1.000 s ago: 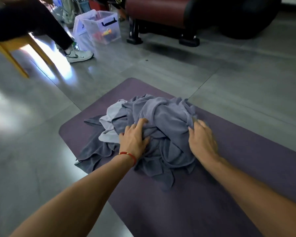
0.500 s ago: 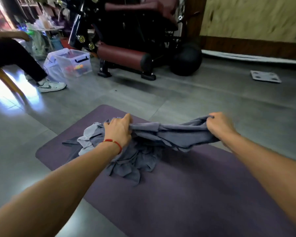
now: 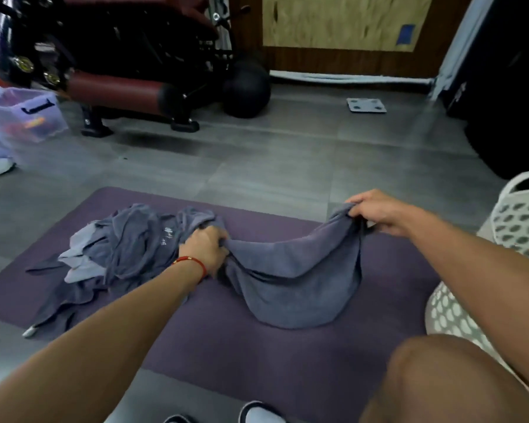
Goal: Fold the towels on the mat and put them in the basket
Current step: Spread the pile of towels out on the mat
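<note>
Towel (image 3: 293,282) now pulled clear of pile (image 3: 129,248), sagging onto mat (image 3: 257,355); both hands, left (image 3: 205,250), right (image 3: 379,210), still gripping its ends.

Person, head-camera view: both forearms bare, no sleeves in view. Left hand (image 3: 206,250): thin red cord bracelet (image 3: 193,261) round the wrist, with a small gold-coloured bead. Right hand (image 3: 379,210): nothing worn. One bare knee (image 3: 434,377) at lower right. Shoes (image 3: 257,415): white toe, dark edging, at bottom edge
</note>
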`<state>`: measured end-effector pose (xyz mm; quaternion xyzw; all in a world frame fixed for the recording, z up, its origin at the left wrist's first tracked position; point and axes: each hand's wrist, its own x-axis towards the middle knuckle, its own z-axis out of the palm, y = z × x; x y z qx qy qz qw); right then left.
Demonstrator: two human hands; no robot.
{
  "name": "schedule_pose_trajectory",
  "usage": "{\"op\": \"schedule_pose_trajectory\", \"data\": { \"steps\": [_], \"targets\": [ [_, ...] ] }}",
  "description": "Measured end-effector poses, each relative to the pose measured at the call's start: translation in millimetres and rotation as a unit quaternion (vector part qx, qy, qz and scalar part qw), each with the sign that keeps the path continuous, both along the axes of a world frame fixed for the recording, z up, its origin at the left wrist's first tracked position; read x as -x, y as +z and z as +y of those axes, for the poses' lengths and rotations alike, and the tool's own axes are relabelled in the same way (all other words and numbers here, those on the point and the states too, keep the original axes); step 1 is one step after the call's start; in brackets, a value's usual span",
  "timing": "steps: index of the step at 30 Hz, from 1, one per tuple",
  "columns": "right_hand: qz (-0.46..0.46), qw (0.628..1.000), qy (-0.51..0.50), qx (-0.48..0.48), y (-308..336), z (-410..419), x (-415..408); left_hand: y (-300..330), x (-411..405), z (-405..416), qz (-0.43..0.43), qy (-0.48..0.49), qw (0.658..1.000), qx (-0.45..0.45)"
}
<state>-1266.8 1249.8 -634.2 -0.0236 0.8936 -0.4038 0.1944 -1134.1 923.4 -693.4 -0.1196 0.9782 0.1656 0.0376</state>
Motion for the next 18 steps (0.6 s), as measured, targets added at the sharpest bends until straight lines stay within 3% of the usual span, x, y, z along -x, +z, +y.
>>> {"op": "schedule_pose_trajectory", "data": {
  "steps": [2, 4, 6, 8, 10, 11, 15, 18],
  "targets": [
    [-0.008, 0.998, -0.018, 0.067, -18, 10, -10, -5, 1, 33, -0.068, -0.097, 0.992, -0.046],
    [-0.004, 0.993, -0.009, 0.114, -27, 17, -16, -3, -3, 67, -0.213, -0.188, 0.956, -0.069],
    [0.020, 0.991, 0.070, 0.112, -26, 19, -22, -9, 1, 87, -0.267, -0.203, 0.940, -0.063],
    [0.030, 0.981, 0.174, 0.076, -21, 14, -31, -11, 9, 105, -0.150, -0.189, 0.962, -0.125],
    [0.062, 0.971, 0.229, 0.023, -22, 8, -40, -12, 23, 125, -0.048, -0.207, 0.951, -0.227],
    [0.086, 0.971, 0.224, -0.003, -28, 8, -43, -13, 29, 135, -0.026, -0.203, 0.951, -0.233],
    [0.130, 0.987, 0.023, -0.093, -51, 39, -64, -24, 47, 156, -0.002, -0.071, 0.991, -0.112],
    [0.128, 0.983, -0.085, -0.104, -60, 70, -90, -18, 58, 179, -0.038, -0.068, 0.991, -0.105]
  ]
}}
